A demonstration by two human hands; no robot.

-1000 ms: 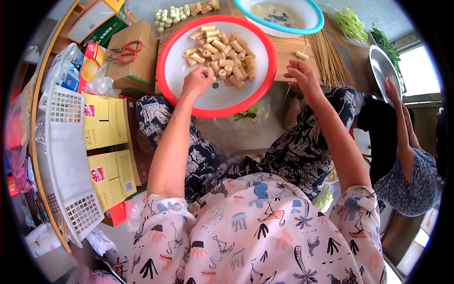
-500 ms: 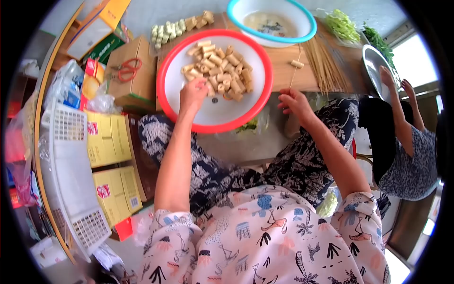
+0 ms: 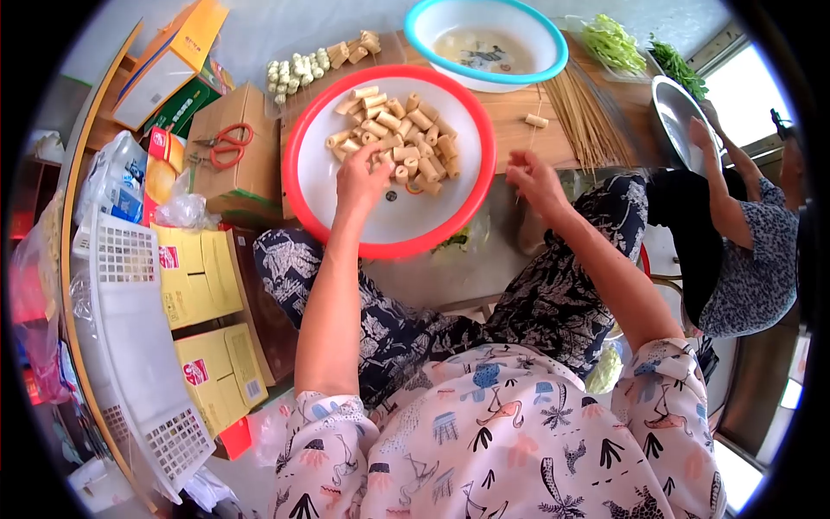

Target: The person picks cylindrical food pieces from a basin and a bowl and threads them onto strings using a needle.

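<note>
Tan roll (image 3: 536,120): one short, smooth cylinder, threaded crosswise on a thin stick (image 3: 531,141), beside the red-rimmed basin, above the wooden surface (image 3: 506,114).
Right hand (image 3: 538,186): fingers drawn together on the stick's near end, below the roll.
Left hand (image 3: 359,186): fingers bent over the near-left edge of the heap; whether they grip a piece cannot be told.
Loose rolls (image 3: 405,154): a large heap in the red-rimmed basin (image 3: 389,251); matt, pale brown, layered at the cut ends, lying at mixed angles.
Degree of completion: one piece visible on the held stick; by judgement an early stage, with the heap unthreaded.
Bundle of sticks (image 3: 588,121): slender, straw-coloured, fanned on the surface right of the held stick; no pieces visible on them.
Blue-rimmed basin (image 3: 493,80): beyond the heap, with shallow cloudy liquid.
Scissors (image 3: 226,143): red-handled, on a cardboard box (image 3: 233,186) at left.
</note>
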